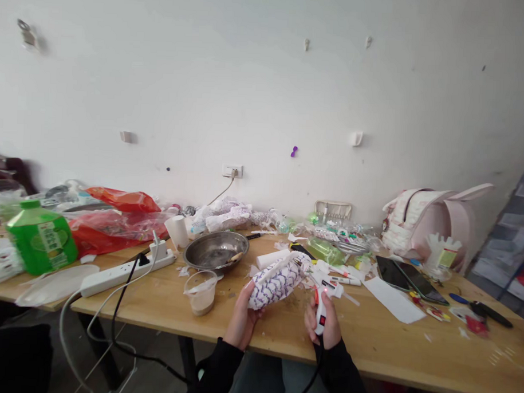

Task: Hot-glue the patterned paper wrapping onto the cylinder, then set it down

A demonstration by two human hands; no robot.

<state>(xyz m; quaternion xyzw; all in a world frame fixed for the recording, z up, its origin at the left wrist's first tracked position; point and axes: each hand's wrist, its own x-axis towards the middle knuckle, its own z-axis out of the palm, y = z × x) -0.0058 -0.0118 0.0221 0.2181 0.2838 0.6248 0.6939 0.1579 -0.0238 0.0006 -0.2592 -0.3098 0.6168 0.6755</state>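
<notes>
My left hand (pixel 241 319) is wrapped round a white object with a purple pattern (pixel 276 283), holding it tilted above the wooden table (pixel 381 344). My right hand (pixel 326 325) grips a white hot glue gun (pixel 322 304) with a red switch and a glowing red light. The gun's nozzle points at the right end of the patterned object. A black cord runs from the gun down past my right sleeve.
A steel bowl (pixel 216 250), a plastic cup (pixel 201 292), a white power strip (pixel 126 268), a green bottle (pixel 41 237) and red bags (pixel 119 220) lie to the left. Two tablets (pixel 403 276), white paper (pixel 393 299), markers and a pink backpack (pixel 433 222) lie to the right.
</notes>
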